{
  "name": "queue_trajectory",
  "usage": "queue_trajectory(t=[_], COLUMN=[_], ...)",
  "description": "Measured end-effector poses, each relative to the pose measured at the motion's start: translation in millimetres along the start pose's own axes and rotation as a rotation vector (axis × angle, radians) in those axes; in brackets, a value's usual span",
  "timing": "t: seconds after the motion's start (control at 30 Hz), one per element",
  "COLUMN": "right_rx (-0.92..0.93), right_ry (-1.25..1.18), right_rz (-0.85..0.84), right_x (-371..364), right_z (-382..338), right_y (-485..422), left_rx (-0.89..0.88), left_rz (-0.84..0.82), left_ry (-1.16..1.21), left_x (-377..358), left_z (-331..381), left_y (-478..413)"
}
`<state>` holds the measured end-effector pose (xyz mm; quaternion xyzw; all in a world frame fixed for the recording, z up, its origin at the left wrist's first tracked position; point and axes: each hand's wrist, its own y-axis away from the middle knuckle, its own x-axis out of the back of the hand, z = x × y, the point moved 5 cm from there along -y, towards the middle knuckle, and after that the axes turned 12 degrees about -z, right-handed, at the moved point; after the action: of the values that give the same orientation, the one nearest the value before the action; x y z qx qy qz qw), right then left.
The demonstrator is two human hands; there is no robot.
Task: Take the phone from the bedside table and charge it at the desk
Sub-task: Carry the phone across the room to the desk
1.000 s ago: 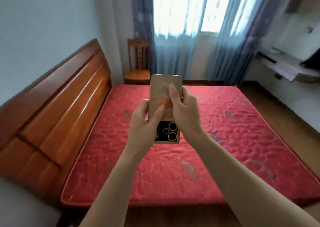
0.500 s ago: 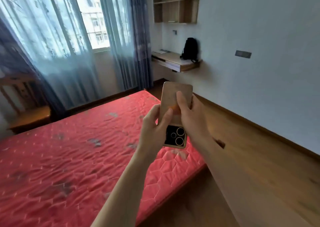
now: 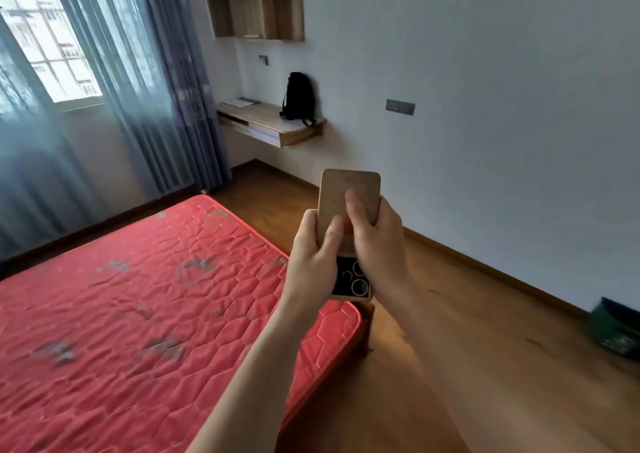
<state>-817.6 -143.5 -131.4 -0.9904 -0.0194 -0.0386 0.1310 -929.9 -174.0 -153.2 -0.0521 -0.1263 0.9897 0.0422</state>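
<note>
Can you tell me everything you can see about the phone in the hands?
The phone is a slim rectangle with rounded corners and a tan, gold-looking back that faces the camera. Its screen is hidden. A black camera patch with round lenses sits at the lower end, so the phone is held upside down, nearly upright. The left hand grips its left edge and the right hand its right, thumbs pressed on the back. It hangs in the air above the bed's corner, touching nothing else.

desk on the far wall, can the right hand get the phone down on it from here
Probably not yet. The desk is across the room, well beyond the right hand, which holds the phone together with the left hand. The floor between looks free to walk.
</note>
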Motion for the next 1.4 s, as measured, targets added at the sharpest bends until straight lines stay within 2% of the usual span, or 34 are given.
queue_trajectory(t=[0.17,0.33,0.47,0.6,0.77,0.93,1.13,1.4], right_rx=[0.015,0.052,0.057,0.050,0.072,0.072,0.111,0.147], right_ry=[0.121,0.209,0.181,0.153,0.093,0.064,0.048,0.002], right_rz=[-0.016,0.037,0.116,0.134,0.099,0.003,-0.170,-0.367], right_x=[32,80,131,175,231,266,245,156], right_z=[32,43,59,89,136,162,178,216], right_y=[-102,-204,-270,-336,-434,-537,-638,-751], left_rx=[0.008,0.002,0.028,0.037,0.034,0.038,-0.010,-0.058], left_rz=[0.013,-0.001,-0.054,-0.037,-0.018,0.082,0.243,0.433], left_ry=[0.024,0.035,0.011,-0.010,-0.058,-0.096,-0.147,-0.172], left_x=[-20,-53,-93,-128,-169,-194,-168,-74], left_z=[-37,-49,-64,-90,-132,-151,-159,-195], left_y=[-112,-230,-306,-378,-477,-574,-656,-743])
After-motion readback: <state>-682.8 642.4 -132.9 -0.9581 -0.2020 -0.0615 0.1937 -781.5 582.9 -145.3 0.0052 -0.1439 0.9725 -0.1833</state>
